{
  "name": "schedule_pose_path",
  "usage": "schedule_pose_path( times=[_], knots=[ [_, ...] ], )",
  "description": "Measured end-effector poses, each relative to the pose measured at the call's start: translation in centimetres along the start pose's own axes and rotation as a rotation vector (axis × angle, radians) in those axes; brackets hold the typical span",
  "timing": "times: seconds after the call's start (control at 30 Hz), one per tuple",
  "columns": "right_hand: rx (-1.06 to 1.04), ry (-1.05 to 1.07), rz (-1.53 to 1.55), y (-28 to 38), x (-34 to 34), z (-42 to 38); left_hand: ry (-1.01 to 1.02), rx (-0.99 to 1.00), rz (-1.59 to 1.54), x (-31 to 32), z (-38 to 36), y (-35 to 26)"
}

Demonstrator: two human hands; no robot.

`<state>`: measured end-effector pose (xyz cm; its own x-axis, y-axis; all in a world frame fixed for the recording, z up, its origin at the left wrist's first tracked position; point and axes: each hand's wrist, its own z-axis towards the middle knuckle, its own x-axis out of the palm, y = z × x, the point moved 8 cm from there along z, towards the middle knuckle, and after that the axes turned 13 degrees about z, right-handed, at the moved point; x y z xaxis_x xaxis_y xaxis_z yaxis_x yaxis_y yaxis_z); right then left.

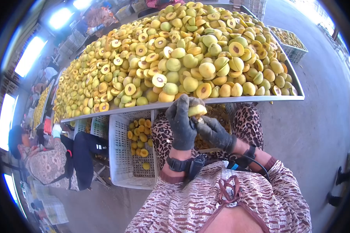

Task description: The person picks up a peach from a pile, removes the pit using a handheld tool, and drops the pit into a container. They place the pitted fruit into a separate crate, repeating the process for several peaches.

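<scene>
Before the surface [276,98]: you held fruit [197,110].
Left hand [181,123]: curled around its left.
Right hand [215,134]: pinched its near side.

The two gloved hands [182,123] partly hide the fruit [197,110] between them.

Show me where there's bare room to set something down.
Widest: the floor between the near right corner of the table and the right sleeve. Smaller: the near end of the white crate, where one lone fruit lies. Crowded: the table itself, heaped with fruit up to its near rim.
</scene>
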<state>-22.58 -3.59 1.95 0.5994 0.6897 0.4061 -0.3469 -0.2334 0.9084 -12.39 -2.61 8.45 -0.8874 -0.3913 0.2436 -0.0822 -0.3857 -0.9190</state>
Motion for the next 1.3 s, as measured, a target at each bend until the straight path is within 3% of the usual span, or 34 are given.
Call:
schedule_pose_path(
  times=[0.03, 0.13, 0.17, 0.23, 0.27, 0.3, 0.37, 0.43, 0.47, 0.5, 0.53, 0.57, 0.63, 0.7, 0.77, 0.8, 0.87, 0.9, 0.97, 1.03, 1.07, 1.1, 1.13, 1.17, 1.2, 1.23, 1.3],
  knots=[
    [-0.012, -0.011, 0.000, 0.4, -0.1, -0.1, -0.018, -0.067, -0.055, 0.0, -0.1, -0.1],
    [0.283, 0.165, 0.119, 0.0, 1.7, -0.9, 0.078, -0.146, -0.154, -0.3, -0.4, -1.3],
    [0.283, 0.170, 0.126, 0.2, 2.1, -0.8, 0.142, -0.219, -0.290, -0.5, -0.5, -0.6],
    [0.004, 0.344, -0.248, 2.1, 3.9, -0.1, 0.227, -0.291, -0.470, -1.1, -0.8, 0.1],
    [-0.228, 0.391, -0.287, 3.3, 5.1, 0.2, 0.222, -0.267, -0.443, -1.6, -1.1, -0.2],
    [-0.223, 0.389, -0.279, 3.3, 5.2, 0.1, 0.213, -0.247, -0.417, -2.1, -1.4, -0.5],
    [-0.057, 0.509, -0.510, 2.7, 6.1, -0.1, 0.105, -0.166, -0.300, -4.6, -1.4, -2.4],
    [-0.075, 0.507, -0.502, 3.2, 6.3, -0.7, -0.149, -0.232, -0.469, -11.0, -0.8, -0.8],
    [-0.004, 0.392, -0.317, 2.5, 4.9, -0.7, -0.390, -0.187, -0.036, -15.8, -1.2, -0.9],
    [0.066, 0.273, -0.129, 1.5, 3.0, -0.7, -0.437, 0.004, 0.364, -18.9, -0.7, -1.9],
    [0.065, 0.295, -0.670, -0.8, 0.3, -0.6, -0.475, -0.088, 0.681, -23.4, -0.2, 0.2],
    [0.062, 0.307, -1.210, -3.4, -2.7, -0.6, -0.479, -0.091, 0.680, -23.4, -0.4, 0.4],
    [-0.010, 0.300, -1.231, -5.9, -5.1, -1.2, -0.435, 0.403, 1.359, -18.9, 1.2, -2.6],
    [-0.053, 0.314, -1.256, -5.6, -4.8, -1.3, -0.298, 0.424, 1.350, -12.7, 2.7, -1.7],
    [0.175, -0.031, -0.296, -3.9, -5.2, -0.2, -0.151, 0.474, 1.229, -7.0, 4.6, 0.9],
    [0.431, -0.105, 0.029, -5.3, -5.6, -0.5, -0.062, 0.485, 1.151, -4.5, 5.7, 2.2],
    [0.434, -0.169, 0.126, -1.6, -4.5, -0.3, 0.178, 0.560, 1.380, -0.2, 7.3, 5.8],
    [0.444, -0.225, 0.239, -0.4, -4.3, -0.5, 0.174, 0.567, 1.366, 0.1, 8.0, 6.6],
    [0.273, -0.106, 0.139, -0.6, -5.8, 0.5, 0.301, 0.408, 1.332, 0.2, 9.1, 9.2],
    [0.514, -0.411, 0.477, -3.8, -7.8, -1.2, 0.258, 0.473, 1.285, -0.8, 9.4, 9.1],
    [0.481, -0.409, 0.009, -6.2, -9.9, -1.2, 0.206, 0.464, 1.096, -2.1, 9.6, 8.5],
    [0.478, -0.396, 0.006, -7.1, -9.6, -1.9, 0.155, 0.458, 0.908, -3.2, 9.8, 7.8],
    [0.439, -0.300, -0.192, -7.6, -8.9, -2.4, 0.088, 0.234, 0.685, -4.7, 9.8, 7.8],
    [0.401, -0.200, -0.386, -7.8, -8.2, -2.4, 0.083, 0.229, 0.695, -5.0, 9.1, 6.6],
    [0.428, -0.253, -0.154, -7.0, -6.6, -2.3, 0.129, 0.017, 0.223, -5.5, 8.1, 6.7],
    [0.449, -0.243, -0.136, -5.8, -5.3, -2.2, 0.159, -0.195, -0.249, -5.6, 6.5, 6.8],
    [0.140, -0.209, 0.003, -0.8, -3.4, -0.4, 0.175, -0.206, -0.301, -4.8, 3.9, 4.6]
  ],
)
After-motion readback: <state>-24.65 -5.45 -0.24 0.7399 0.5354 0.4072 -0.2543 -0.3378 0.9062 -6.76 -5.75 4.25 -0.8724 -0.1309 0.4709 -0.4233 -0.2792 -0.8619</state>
